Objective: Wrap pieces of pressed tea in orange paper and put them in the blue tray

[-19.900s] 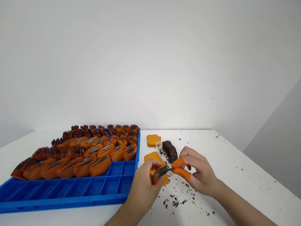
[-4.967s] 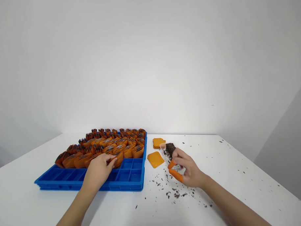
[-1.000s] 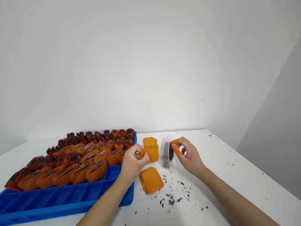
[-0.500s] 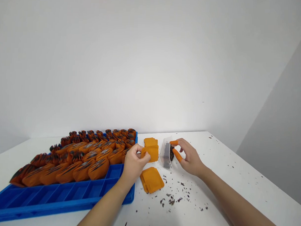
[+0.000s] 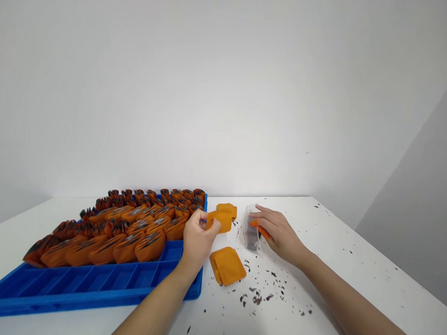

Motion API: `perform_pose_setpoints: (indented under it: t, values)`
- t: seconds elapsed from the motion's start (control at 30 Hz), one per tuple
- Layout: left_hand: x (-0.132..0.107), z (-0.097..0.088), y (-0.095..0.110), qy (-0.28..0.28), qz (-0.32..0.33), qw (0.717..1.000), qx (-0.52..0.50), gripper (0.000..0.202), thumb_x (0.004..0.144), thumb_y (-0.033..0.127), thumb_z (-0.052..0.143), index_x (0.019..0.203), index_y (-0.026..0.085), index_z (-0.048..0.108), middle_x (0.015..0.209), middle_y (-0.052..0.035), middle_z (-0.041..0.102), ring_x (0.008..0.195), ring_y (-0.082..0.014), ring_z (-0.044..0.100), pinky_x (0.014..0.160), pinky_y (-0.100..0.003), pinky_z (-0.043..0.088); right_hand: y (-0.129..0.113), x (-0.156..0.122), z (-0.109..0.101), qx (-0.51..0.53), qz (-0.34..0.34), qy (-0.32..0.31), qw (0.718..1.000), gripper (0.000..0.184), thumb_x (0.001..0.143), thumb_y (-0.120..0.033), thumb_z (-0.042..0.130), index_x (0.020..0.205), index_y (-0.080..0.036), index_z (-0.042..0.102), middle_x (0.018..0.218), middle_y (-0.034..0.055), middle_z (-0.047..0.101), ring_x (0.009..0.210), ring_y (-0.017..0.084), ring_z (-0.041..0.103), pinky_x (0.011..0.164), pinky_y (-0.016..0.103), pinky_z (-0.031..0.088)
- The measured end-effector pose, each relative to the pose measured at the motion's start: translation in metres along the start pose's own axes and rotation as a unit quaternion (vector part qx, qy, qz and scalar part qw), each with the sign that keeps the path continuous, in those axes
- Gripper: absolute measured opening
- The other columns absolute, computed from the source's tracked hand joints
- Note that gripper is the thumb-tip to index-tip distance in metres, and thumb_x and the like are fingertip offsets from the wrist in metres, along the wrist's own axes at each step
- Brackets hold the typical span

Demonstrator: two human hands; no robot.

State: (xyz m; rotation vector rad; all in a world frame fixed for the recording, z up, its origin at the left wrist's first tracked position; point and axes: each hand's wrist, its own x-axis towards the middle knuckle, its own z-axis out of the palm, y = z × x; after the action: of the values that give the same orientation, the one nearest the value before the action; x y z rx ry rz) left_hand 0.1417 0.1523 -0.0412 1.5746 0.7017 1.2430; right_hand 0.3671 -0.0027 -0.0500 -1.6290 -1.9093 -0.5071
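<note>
Your left hand (image 5: 199, 239) pinches 1 orange pouch (image 5: 222, 221); your right hand (image 5: 280, 234) is at a clear box (image 5: 251, 238), its grip unclear.

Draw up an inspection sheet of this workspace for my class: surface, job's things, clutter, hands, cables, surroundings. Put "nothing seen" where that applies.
Surface: white table, flat.
Job's things: orange square in the left hand; back stack and front stack of similar squares; clear box with something dark inside; blue tray bearing rows of orange bundles.
Clutter: dark flakes scattered on the table, many near the front stack.
Hands: left hand pinches the square; right hand, with orange finger covers, is at the box; its grip is hidden.
Cables: nothing seen.
Surroundings: pale wall behind.
</note>
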Motion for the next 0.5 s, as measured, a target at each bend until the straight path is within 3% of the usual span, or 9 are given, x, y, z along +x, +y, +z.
perform_pose_setpoints:
  t: [0.27, 0.5]
  values:
    - [0.002, -0.002, 0.001, 0.026, -0.002, 1.0, -0.008, 0.021, 0.079, 0.031, 0.077, 0.08, 0.021, 0.059, 0.074, 0.0028, 0.066, 0.064, -0.0152, 0.059, 0.061, -0.025, 0.047, 0.004, 0.002, -0.016, -0.051, -0.034, -0.023, 0.998, 0.043, 0.094, 0.009, 0.039, 0.108, -0.024, 0.062, 0.121, 0.0057, 0.077, 0.143, 0.033, 0.058, 0.103, 0.054, 0.054]
    - [-0.001, -0.001, 0.003, 0.018, -0.008, 1.0, -0.005, 0.019, 0.078, 0.027, 0.077, 0.079, 0.021, 0.059, 0.071, 0.0049, 0.064, 0.061, -0.0137, 0.056, 0.059, -0.023, 0.044, -0.001, 0.002, -0.028, -0.086, -0.038, -0.118, 0.989, 0.067, 0.073, 0.018, 0.041, 0.114, -0.027, 0.067, 0.114, 0.0057, 0.072, 0.122, 0.028, 0.066, 0.092, 0.045, 0.055]
